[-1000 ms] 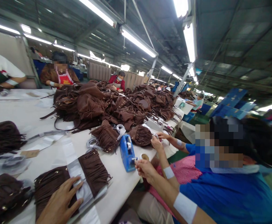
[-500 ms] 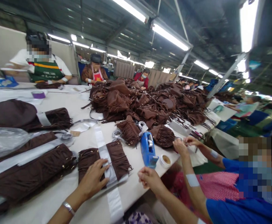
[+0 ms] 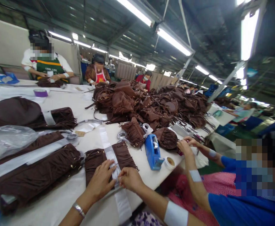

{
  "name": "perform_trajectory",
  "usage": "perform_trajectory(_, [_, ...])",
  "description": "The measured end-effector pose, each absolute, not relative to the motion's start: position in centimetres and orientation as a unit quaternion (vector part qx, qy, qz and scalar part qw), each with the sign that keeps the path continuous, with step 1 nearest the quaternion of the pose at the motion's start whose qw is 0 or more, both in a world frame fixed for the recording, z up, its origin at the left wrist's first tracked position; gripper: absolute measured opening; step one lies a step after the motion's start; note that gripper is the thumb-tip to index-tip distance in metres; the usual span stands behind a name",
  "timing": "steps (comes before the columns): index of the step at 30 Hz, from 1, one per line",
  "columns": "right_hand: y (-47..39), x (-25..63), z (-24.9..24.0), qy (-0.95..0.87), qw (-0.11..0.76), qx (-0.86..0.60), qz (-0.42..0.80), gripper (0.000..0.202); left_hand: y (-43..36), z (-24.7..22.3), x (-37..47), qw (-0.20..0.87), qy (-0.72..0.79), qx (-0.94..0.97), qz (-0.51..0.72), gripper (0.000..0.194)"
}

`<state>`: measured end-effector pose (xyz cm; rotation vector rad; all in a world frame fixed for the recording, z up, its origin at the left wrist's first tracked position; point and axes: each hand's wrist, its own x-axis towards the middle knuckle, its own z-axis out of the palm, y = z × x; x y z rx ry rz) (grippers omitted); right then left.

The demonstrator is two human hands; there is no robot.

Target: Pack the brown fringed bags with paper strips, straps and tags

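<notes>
Toward seven o'clock from the view's centre, a fringed brown bag (image 3: pixel 126 157) lies under the outspread left hand (image 3: pixel 101 177), the right hand (image 3: pixel 131 179) bunching its fingertips by the white strip (image 3: pixel 110 153), any grip unclear.

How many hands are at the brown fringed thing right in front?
2: the left hand lies on the brown fringed thing and its pale strip; the right hand, partly curled, is just beside the left. None seems hidden.
</notes>
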<state>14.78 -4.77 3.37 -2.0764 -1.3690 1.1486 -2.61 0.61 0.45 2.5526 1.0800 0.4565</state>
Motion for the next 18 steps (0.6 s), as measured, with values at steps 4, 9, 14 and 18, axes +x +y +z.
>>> perform_trajectory(4, [-4.1,14.0,4.2,-0.491,0.128,-0.777,0.371,0.01,0.5,0.1,-2.6,0.155,0.381,0.896,0.167,0.048])
perform_trajectory(9, [-3.4,12.4,6.2,-0.507,0.037,-0.809,0.296,0.008,0.4,0.0,-2.7,0.142,0.385,0.896,0.169,0.048])
perform_trajectory(14, [-2.9,10.7,6.9,-0.505,-0.021,-0.833,0.227,0.006,0.4,0.2,-2.6,0.144,0.391,0.893,0.171,0.046])
perform_trajectory(18, [-2.6,10.0,6.7,-0.495,-0.035,-0.844,0.204,0.011,0.3,0.2,-2.6,0.147,0.397,0.889,0.176,0.047])
